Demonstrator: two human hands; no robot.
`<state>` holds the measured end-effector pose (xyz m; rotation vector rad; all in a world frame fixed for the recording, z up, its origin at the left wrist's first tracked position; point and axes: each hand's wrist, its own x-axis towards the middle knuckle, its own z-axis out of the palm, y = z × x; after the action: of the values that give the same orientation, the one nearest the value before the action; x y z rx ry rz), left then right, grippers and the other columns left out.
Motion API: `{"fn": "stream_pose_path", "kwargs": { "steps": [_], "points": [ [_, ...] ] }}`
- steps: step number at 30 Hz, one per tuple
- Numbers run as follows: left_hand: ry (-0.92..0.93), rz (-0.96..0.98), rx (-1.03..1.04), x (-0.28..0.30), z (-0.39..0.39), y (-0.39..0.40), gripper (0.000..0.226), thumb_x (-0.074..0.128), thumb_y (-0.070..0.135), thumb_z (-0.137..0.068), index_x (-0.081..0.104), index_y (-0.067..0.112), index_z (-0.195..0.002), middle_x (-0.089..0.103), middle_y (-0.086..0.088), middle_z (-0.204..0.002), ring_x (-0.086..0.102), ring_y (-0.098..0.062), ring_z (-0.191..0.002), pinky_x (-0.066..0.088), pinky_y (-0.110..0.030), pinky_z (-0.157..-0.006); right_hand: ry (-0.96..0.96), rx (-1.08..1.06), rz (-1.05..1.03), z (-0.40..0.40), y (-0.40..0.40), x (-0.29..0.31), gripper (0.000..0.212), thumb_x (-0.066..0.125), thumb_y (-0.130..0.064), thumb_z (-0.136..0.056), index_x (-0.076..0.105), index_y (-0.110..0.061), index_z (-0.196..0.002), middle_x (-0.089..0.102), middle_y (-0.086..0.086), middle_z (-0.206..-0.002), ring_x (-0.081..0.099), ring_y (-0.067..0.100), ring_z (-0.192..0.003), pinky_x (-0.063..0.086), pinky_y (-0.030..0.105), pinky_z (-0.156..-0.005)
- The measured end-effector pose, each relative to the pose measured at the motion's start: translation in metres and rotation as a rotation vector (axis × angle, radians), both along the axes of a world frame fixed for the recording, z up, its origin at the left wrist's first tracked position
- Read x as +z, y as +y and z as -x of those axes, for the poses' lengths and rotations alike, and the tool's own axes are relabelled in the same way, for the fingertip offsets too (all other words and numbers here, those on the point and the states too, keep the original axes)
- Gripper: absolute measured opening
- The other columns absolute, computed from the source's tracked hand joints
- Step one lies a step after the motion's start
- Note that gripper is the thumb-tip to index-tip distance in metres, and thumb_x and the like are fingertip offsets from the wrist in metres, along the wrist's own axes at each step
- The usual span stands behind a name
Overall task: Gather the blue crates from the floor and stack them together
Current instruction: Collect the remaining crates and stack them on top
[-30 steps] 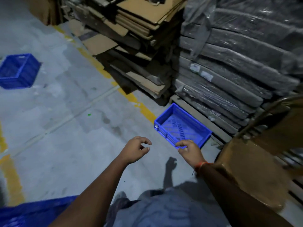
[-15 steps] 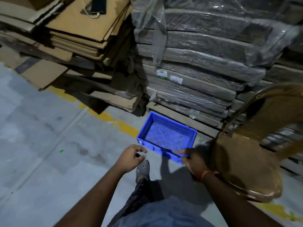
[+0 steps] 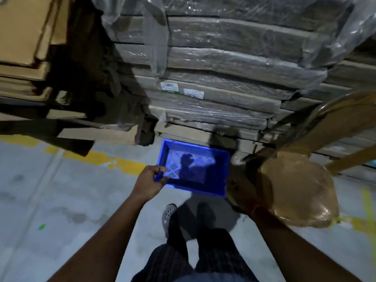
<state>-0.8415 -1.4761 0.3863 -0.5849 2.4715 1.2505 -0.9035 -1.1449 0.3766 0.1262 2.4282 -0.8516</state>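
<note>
Below the hands lies grey concrete floor (image 3: 61,200) under the person's feet. The left hand (image 3: 149,183) curls its fingers over the near-left rim of the blue crate (image 3: 203,186); the right hand (image 3: 242,192) holds the near-right corner, its fingers hard to see in shadow. Right of it stands a brown chair (image 3: 295,190). A yellow floor line (image 3: 101,158) runs left of the crate, and beyond rise wrapped bundles (image 3: 223,68) and flattened cardboard (image 3: 22,37).

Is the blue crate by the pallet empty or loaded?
Empty: the blue crate shows only its bare perforated floor and a shadow. The left hand grips its near-left corner; the right hand is at its right edge.
</note>
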Motion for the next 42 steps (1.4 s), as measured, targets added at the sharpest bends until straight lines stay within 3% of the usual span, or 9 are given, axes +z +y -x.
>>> {"fn": "stream_pose_path", "kwargs": {
  "steps": [8, 14, 18, 20, 23, 26, 29, 33, 42],
  "points": [
    [-0.075, 0.166, -0.01, -0.196, 0.031, -0.02, 0.039, 0.067, 0.04, -0.072, 0.076, 0.019, -0.103, 0.064, -0.001, -0.107, 0.063, -0.024, -0.108, 0.04, -0.024, -0.097, -0.094, -0.05, -0.014, 0.043, 0.005, -0.182, 0.026, 0.074, -0.006, -0.081, 0.071, -0.011, -0.107, 0.063, 0.002, -0.097, 0.058, 0.017, -0.087, 0.038, 0.006, -0.067],
    [-0.107, 0.247, 0.036, -0.364, 0.074, -0.032, 0.057, 0.055, 0.055, -0.066, 0.075, 0.018, -0.105, 0.066, -0.017, -0.117, 0.05, -0.033, -0.124, 0.041, -0.034, -0.103, -0.085, -0.107, -0.016, 0.084, 0.028, -0.349, 0.031, 0.073, -0.034, -0.075, 0.067, -0.038, -0.106, 0.067, 0.004, -0.102, 0.065, 0.026, -0.092, 0.054, 0.049, -0.088],
    [-0.184, 0.277, 0.095, -0.429, 0.095, -0.038, 0.049, 0.072, 0.045, -0.07, 0.073, 0.019, -0.112, 0.051, -0.022, -0.138, 0.041, -0.038, -0.133, 0.037, -0.034, -0.109, -0.033, -0.163, -0.166, 0.112, 0.022, -0.392, 0.034, 0.076, -0.018, -0.076, 0.071, -0.017, -0.11, 0.063, 0.015, -0.099, 0.061, 0.025, -0.081, 0.057, 0.039, -0.083],
    [-0.207, 0.295, 0.113, -0.445, 0.107, -0.039, 0.042, 0.083, 0.028, -0.073, 0.074, 0.017, -0.113, 0.04, -0.023, -0.146, 0.041, -0.042, -0.134, 0.036, -0.035, -0.111, -0.035, -0.217, -0.273, 0.118, 0.027, -0.414, 0.035, 0.076, -0.014, -0.079, 0.07, -0.015, -0.113, 0.052, 0.017, -0.122, 0.053, 0.018, -0.088, 0.051, 0.013, -0.07],
    [-0.243, 0.221, 0.022, -0.472, 0.119, -0.049, 0.045, 0.077, 0.039, -0.072, 0.074, 0.02, -0.113, 0.059, -0.017, -0.131, 0.049, -0.041, -0.127, 0.041, -0.039, -0.109, -0.076, -0.23, -0.334, 0.12, 0.035, -0.447, 0.037, 0.078, -0.022, -0.077, 0.068, -0.022, -0.114, 0.029, 0.018, -0.148, 0.047, 0.037, -0.121, 0.044, 0.033, -0.104],
    [-0.257, 0.095, 0.06, -0.493, 0.128, -0.066, 0.033, 0.074, 0.043, -0.067, 0.075, 0.034, -0.099, 0.073, -0.017, -0.101, 0.07, -0.027, -0.078, 0.057, -0.035, -0.077, -0.179, -0.242, -0.184, 0.13, 0.045, -0.482, 0.032, 0.079, -0.015, -0.077, 0.07, -0.028, -0.106, 0.049, 0.018, -0.138, 0.054, 0.039, -0.118, 0.048, 0.041, -0.099],
    [-0.197, 0.013, 0.098, -0.494, 0.134, -0.069, 0.023, 0.07, 0.031, -0.075, 0.075, 0.028, -0.098, 0.072, -0.011, -0.069, 0.057, -0.011, -0.046, 0.046, -0.02, -0.053, -0.178, -0.208, -0.133, 0.14, 0.057, -0.5, 0.026, 0.073, -0.016, -0.08, 0.074, -0.023, -0.105, 0.068, 0.012, -0.109, 0.062, 0.03, -0.091, 0.053, 0.039, -0.074],
    [-0.182, -0.076, 0.103, -0.493, 0.134, -0.069, 0.024, 0.071, 0.036, -0.077, 0.075, 0.029, -0.101, 0.075, 0.001, -0.076, 0.063, -0.004, -0.061, 0.052, -0.027, -0.065, -0.159, -0.139, -0.139, 0.142, 0.064, -0.497, 0.025, 0.069, -0.012, -0.081, 0.074, -0.027, -0.101, 0.071, 0.014, -0.106, 0.064, 0.031, -0.086, 0.056, 0.034, -0.073],
    [-0.202, -0.104, 0.085, -0.391, 0.119, -0.066, 0.037, 0.068, 0.051, -0.081, 0.069, 0.041, -0.117, 0.07, -0.031, -0.086, 0.053, -0.014, -0.072, 0.041, -0.032, -0.067, -0.159, -0.09, -0.052, 0.149, 0.083, -0.379, 0.029, 0.073, -0.008, -0.084, 0.071, -0.026, -0.107, 0.067, 0.009, -0.107, 0.063, 0.028, -0.098, 0.052, 0.048, -0.093]
  ]
}}
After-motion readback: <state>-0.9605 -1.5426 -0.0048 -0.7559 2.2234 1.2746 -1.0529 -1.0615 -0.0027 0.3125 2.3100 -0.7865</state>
